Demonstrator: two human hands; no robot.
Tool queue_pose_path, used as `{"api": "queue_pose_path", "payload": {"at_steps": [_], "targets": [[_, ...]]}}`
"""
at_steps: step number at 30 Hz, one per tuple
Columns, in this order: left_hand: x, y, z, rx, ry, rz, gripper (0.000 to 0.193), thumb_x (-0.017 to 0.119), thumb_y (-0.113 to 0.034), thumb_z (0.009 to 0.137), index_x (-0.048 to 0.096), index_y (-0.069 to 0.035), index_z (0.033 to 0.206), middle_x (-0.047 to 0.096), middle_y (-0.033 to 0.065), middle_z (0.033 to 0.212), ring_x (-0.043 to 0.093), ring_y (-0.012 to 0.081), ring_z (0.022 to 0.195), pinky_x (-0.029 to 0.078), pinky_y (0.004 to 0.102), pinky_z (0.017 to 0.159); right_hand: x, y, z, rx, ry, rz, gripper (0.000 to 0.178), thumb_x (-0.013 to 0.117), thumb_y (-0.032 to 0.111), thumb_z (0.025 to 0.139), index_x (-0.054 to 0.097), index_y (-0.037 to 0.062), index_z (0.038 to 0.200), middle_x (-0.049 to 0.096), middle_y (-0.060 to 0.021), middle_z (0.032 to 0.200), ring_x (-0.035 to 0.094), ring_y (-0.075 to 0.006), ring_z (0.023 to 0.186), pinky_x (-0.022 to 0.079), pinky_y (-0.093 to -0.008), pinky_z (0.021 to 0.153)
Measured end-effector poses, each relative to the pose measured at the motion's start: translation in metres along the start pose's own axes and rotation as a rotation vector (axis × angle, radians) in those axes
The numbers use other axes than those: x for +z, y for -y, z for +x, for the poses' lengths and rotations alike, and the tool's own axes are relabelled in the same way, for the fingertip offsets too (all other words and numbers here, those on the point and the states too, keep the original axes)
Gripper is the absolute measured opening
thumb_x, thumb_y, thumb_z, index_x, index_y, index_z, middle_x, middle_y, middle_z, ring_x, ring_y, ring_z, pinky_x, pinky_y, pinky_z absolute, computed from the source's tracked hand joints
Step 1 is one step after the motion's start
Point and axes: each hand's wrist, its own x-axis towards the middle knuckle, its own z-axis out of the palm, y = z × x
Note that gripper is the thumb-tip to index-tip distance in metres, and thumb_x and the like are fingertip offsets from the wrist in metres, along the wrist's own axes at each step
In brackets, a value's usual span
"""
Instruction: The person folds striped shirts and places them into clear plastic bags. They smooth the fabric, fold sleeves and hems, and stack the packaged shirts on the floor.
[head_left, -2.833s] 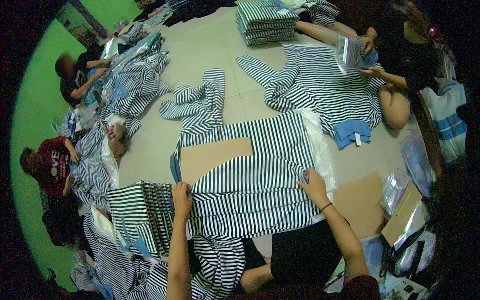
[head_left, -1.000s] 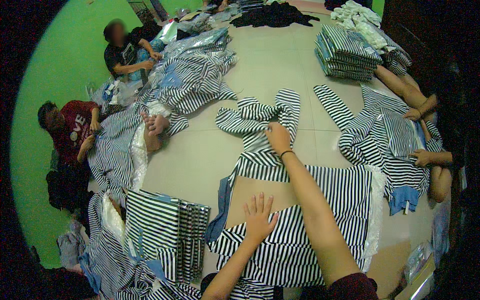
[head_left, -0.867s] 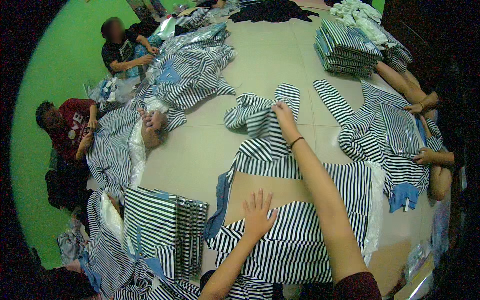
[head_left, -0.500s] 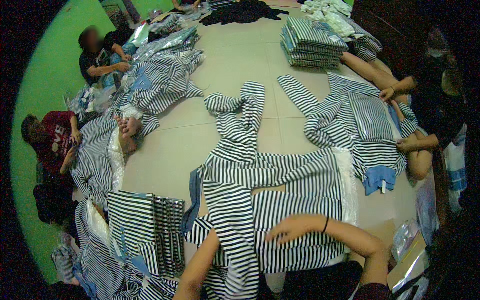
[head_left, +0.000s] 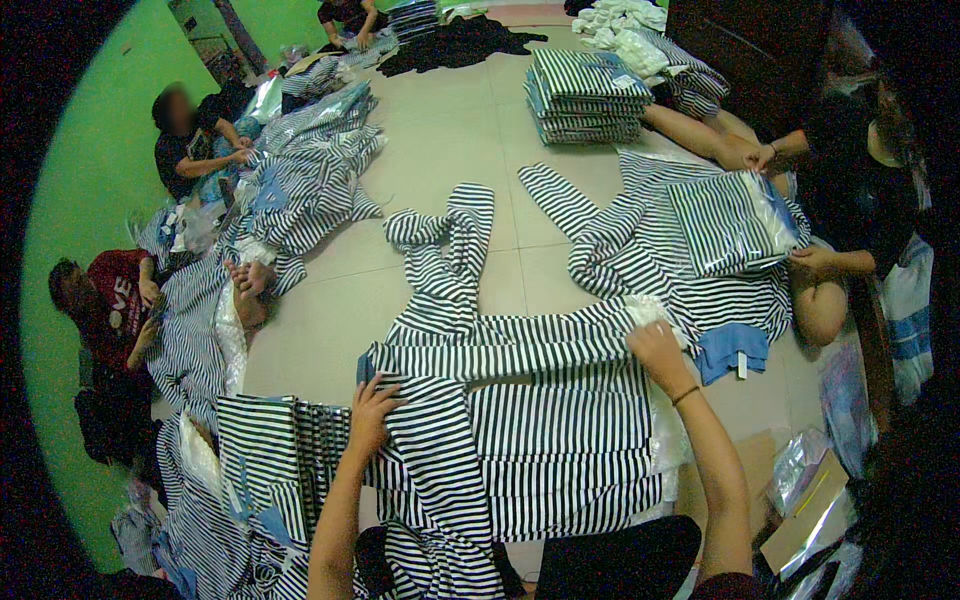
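Observation:
A black-and-white striped shirt [head_left: 565,420] is spread on the floor in front of me, its body partly folded over white bubble wrap [head_left: 668,430]. One sleeve [head_left: 540,338] runs across its upper part toward the right. At that sleeve's far right end my right hand [head_left: 662,358] has its fingers closed on the cloth. My left hand [head_left: 372,412] lies on the striped cloth at the left, beside a small blue edge, fingers spread. More striped cloth [head_left: 435,230] stretches away beyond the shirt.
Folded striped shirts in clear bags [head_left: 265,450] stand at my left; another stack [head_left: 588,95] is at the far right. At the right, a co-worker holds a bagged shirt [head_left: 732,225]. Co-workers sit along the left by striped garments [head_left: 310,165]. Plastic bags [head_left: 800,465] lie lower right.
My right hand has moved up and right to the sleeve's end, and the sleeve lies straighter. My left hand has come up onto the shirt's left side. The right co-worker's bagged shirt has turned.

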Motion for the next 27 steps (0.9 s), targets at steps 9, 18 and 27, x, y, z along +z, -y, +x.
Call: {"api": "queue_pose_path", "payload": {"at_steps": [9, 18, 27], "targets": [[-0.025, 0.0, 0.02, -0.105, 0.382, 0.089, 0.034, 0.052, -0.001, 0.065, 0.058, -0.013, 0.097, 0.052, 0.005, 0.107, 0.041, 0.0277, 0.105, 0.03, 0.0429, 0.089, -0.014, 0.021, -0.055, 0.297, 0.046, 0.236, 0.028, 0.049, 0.003, 0.067, 0.053, 0.0065, 0.094, 0.052, -0.0092, 0.093, 0.048, -0.0247, 0.09, 0.036, -0.0351, 0.079], [0.03, -0.007, 0.034, -0.397, 0.067, 0.2, 0.068, 0.045, -0.05, 0.074, 0.027, -0.013, 0.128, 0.02, 0.0119, 0.134, 0.017, 0.0263, 0.124, 0.006, 0.052, 0.097, 0.017, 0.043, -0.025, 0.386, 0.188, 0.365, 0.052, 0.048, 0.03, 0.077, 0.035, 0.0064, 0.122, 0.034, -0.0108, 0.127, 0.031, -0.0302, 0.116, 0.026, -0.0415, 0.094], [0.021, -0.065, -0.032, -0.312, -0.227, 0.322, 0.057, 0.054, -0.025, 0.071, 0.036, -0.004, 0.12, 0.026, 0.0173, 0.129, 0.02, 0.0322, 0.121, 0.011, 0.0501, 0.097, 0.007, 0.057, -0.031, 0.574, 0.191, 0.101, 0.062, 0.047, 0.031, 0.077, 0.022, 0.005, 0.128, 0.022, -0.0101, 0.134, 0.022, -0.0272, 0.122, 0.008, -0.0497, 0.098]]}}
